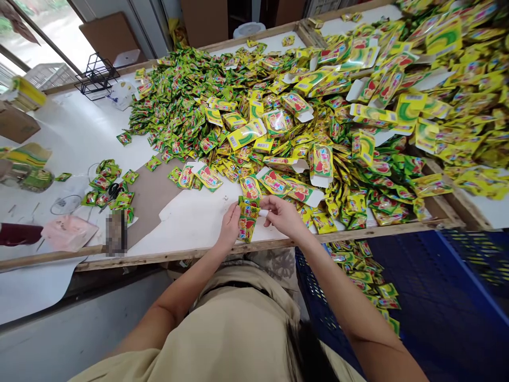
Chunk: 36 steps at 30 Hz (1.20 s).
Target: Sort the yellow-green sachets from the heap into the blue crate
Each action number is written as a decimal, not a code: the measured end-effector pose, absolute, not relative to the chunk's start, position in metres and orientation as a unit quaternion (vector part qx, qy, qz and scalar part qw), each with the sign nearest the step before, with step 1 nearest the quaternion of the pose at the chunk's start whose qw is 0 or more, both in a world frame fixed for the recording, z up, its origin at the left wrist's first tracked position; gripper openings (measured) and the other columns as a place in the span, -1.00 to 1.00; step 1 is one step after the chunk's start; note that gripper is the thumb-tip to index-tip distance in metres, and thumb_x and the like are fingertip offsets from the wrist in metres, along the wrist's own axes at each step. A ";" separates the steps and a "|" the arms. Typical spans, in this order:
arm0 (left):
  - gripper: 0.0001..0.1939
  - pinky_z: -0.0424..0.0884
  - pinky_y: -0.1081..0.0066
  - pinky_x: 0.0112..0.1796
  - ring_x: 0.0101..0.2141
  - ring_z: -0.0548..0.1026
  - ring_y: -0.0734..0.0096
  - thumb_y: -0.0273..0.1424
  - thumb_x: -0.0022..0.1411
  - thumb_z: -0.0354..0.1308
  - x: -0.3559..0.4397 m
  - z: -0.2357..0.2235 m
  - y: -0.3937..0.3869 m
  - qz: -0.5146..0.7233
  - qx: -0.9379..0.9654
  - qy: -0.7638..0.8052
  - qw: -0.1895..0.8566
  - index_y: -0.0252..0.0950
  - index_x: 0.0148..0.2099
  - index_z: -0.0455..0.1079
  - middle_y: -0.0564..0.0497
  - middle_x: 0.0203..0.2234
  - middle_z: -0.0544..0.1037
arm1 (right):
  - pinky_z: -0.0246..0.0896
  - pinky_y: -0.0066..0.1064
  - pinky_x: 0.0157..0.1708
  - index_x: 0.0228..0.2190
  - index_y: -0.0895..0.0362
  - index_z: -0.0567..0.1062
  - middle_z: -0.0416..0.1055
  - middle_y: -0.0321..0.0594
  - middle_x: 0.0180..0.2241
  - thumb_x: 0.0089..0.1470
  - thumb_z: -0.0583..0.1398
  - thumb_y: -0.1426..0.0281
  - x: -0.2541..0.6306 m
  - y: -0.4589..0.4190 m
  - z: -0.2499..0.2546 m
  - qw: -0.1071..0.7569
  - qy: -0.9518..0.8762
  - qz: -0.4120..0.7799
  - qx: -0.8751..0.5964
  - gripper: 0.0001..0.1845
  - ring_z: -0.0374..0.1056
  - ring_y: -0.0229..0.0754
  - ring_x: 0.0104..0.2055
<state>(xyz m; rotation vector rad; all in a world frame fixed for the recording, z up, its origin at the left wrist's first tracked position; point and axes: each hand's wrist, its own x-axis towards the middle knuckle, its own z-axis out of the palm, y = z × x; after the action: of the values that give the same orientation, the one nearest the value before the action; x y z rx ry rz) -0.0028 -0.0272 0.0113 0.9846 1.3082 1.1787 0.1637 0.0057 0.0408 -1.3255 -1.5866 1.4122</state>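
My left hand (229, 227) is closed on the left side of a small green and yellow candy box (247, 229), upright near the table's front edge. Small shiny packets (249, 206) show at the box's top. At its upper right, my right hand (285, 216) has its thumb and fingers bent together. A small white piece (263, 213) shows at those fingers; whether it is a box flap or a finger wrap I cannot tell. Just beyond my hands lie several printed cartons (274, 181), some with white flaps raised, on a heap of small packets (181, 106).
A wooden rail (167, 258) edges the white table. Black-handled scissors (115, 190) lie among packets at left, near a pink bag (68, 232). A black wire rack (95, 77) stands farther back. Below right, a blue crate (421, 286) holds packets.
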 end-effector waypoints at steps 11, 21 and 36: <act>-0.64 0.34 0.35 -0.04 -0.10 0.44 0.33 -0.17 0.26 0.00 -0.006 0.017 -0.027 0.489 0.424 0.552 0.526 -0.29 -0.03 0.37 -0.06 -0.10 0.51 | 0.23 -0.44 -0.51 -0.42 0.09 0.41 0.48 -0.32 -0.46 -0.04 0.14 0.45 0.165 0.000 0.057 0.280 -0.715 0.412 -0.491 -0.94 0.35 -0.28 -0.57; -0.64 0.34 0.40 -0.09 -0.15 0.42 0.36 -0.17 0.28 -0.01 -0.002 0.032 -0.028 0.460 0.480 0.511 0.545 -0.29 -0.02 0.36 -0.05 -0.12 0.50 | 0.21 -0.39 -0.34 -0.26 0.10 0.45 0.40 -0.17 -0.29 0.03 0.14 0.49 0.163 0.010 0.069 0.294 -0.780 0.283 -0.475 -0.81 0.31 -0.20 -0.36; -0.55 0.29 0.29 0.05 0.02 0.40 0.21 -0.14 0.26 0.02 -0.004 0.029 -0.028 0.469 0.456 0.512 0.558 -0.33 0.04 0.39 -0.12 0.00 0.48 | 0.21 -0.42 -0.21 -0.29 0.08 0.52 0.54 -0.26 -0.24 -0.05 0.06 0.65 0.160 0.017 0.067 0.178 -0.827 0.310 -0.435 -0.64 0.42 -0.16 -0.20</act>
<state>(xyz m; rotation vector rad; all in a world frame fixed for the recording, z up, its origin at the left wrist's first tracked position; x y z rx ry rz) -0.0038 -0.0279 0.0295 1.0748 1.2068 1.1055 0.1603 0.0165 0.0668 -1.2300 -2.3389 0.8761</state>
